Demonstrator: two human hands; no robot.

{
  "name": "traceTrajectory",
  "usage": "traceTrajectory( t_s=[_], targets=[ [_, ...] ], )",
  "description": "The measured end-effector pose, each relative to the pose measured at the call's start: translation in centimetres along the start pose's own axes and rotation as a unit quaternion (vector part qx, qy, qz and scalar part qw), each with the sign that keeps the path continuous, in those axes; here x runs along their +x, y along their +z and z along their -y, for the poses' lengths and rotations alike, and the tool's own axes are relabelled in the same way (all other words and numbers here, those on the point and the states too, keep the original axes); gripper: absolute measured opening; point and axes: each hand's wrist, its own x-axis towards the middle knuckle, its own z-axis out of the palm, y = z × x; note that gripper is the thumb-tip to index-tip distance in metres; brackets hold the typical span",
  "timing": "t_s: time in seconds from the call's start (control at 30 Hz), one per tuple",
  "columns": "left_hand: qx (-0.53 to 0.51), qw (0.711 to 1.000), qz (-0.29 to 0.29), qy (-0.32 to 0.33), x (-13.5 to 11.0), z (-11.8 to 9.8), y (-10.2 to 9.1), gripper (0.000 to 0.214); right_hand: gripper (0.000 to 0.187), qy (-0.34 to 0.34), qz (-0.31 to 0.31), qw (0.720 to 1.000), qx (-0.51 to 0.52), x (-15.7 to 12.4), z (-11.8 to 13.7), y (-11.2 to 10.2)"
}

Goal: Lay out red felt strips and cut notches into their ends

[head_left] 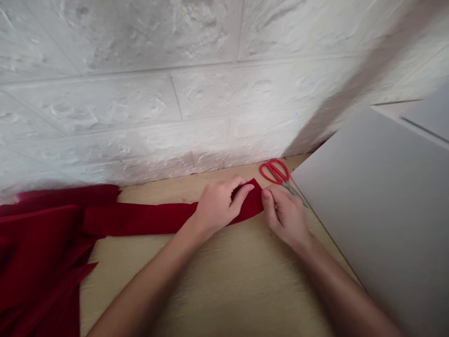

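Observation:
A long strip of dark red fabric (140,218) runs across the wooden tabletop (224,271) from left to right. Near its right end my left hand (220,199) pinches the cloth between thumb and fingers. My right hand (284,210) grips the corner at the very end of the strip, thumb on top. Between the two hands a short piece of the cloth shows, slightly raised. Just behind my right hand lie scissors (275,172) with red handles, their blades partly covered by that hand.
A heap of the same red fabric (38,252) spreads over the left side of the table. At the back stands a white brick-patterned wall (196,93). A large pale grey panel (379,196) slants along the right edge.

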Motion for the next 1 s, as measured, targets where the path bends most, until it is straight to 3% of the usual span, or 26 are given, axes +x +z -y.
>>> traceTrajectory(
  t_s=[0.2,0.33,0.43,0.53,0.6,0.7,0.83,0.9,1.0],
  targets=[
    [0.054,0.997,-0.028,0.039,0.5,0.6,1.4,0.033,0.031,-0.037,-0.022,0.999,-0.001,-0.3,-0.1,-0.2],
    [0.095,0.993,-0.035,0.057,0.6,1.5,2.2,0.048,0.036,-0.034,0.001,0.999,-0.027,-0.1,-0.4,-0.4],
    [0.112,0.990,-0.046,0.075,0.6,1.1,1.7,0.053,0.038,-0.016,0.011,0.999,-0.040,-0.1,-0.6,-0.5],
    [0.098,0.992,-0.031,0.079,1.3,-0.2,0.4,0.048,0.035,0.016,-0.029,0.998,-0.054,-0.4,-0.8,-1.0],
    [0.078,0.995,0.023,0.063,1.9,-0.9,-0.8,0.042,0.032,0.048,-0.085,0.994,-0.050,-0.7,-1.0,-1.4],
    [0.045,0.982,0.184,0.006,2.6,-0.9,-3.0,0.040,0.030,0.099,-0.142,0.984,-0.047,-0.9,-1.4,-2.0],
    [0.033,0.908,0.409,-0.085,2.5,0.8,-6.9,0.035,0.029,0.131,-0.150,0.978,-0.055,-0.5,-2.4,-2.7],
    [0.045,0.878,0.462,-0.116,2.5,1.4,-9.3,0.029,0.030,0.145,-0.151,0.977,-0.046,-0.2,-3.1,-2.9],
    [0.052,0.859,0.481,-0.165,2.6,1.1,-13.3,0.027,0.034,0.177,-0.146,0.973,-0.025,0.1,-3.8,-2.5]
  ],
)
